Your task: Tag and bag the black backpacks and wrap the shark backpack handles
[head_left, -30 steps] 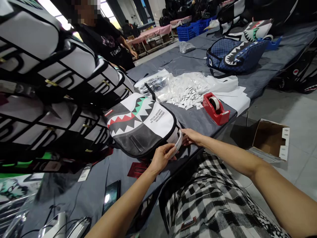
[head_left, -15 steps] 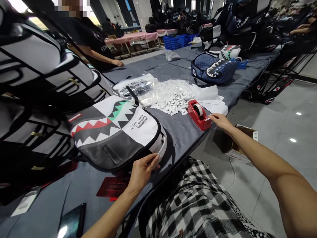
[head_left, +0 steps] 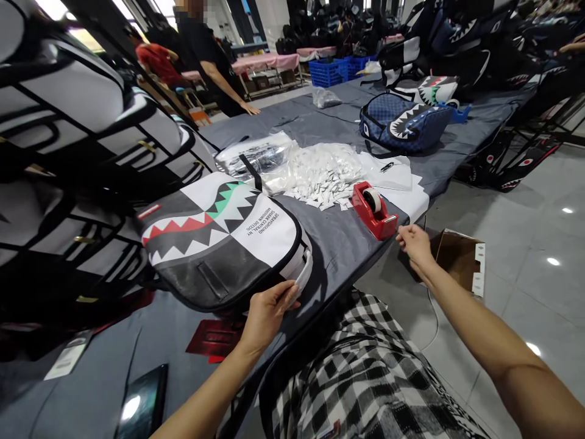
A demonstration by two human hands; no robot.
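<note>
A backpack (head_left: 219, 244) lies front up on the table, with black, white and grey panels and a red and green shark-mouth print. Its white-covered handle (head_left: 305, 272) loops out at the near right end, pinched by my left hand (head_left: 269, 314). A red tape dispenser (head_left: 375, 213) stands at the table's edge, a white-cored roll inside. Just off its cutting end is my right hand (head_left: 415, 247), thumb and finger pressed together on what seems a thin strip of clear tape, hardly visible.
Small white packets (head_left: 326, 177) are heaped behind the backpack. A blue shark-print bag (head_left: 404, 125) lies beyond. Stacked backpacks (head_left: 91, 152) rise at left. A phone (head_left: 144, 399) and red tag (head_left: 214, 338) lie nearby. A cardboard box (head_left: 459, 259) sits on the floor. Another person (head_left: 214, 61) stands across the table.
My right hand has drawn back from the dispenser's cutting end, fingers still pinched. My left hand stays on the handle. The view has swung slightly, and the person across shows more.
</note>
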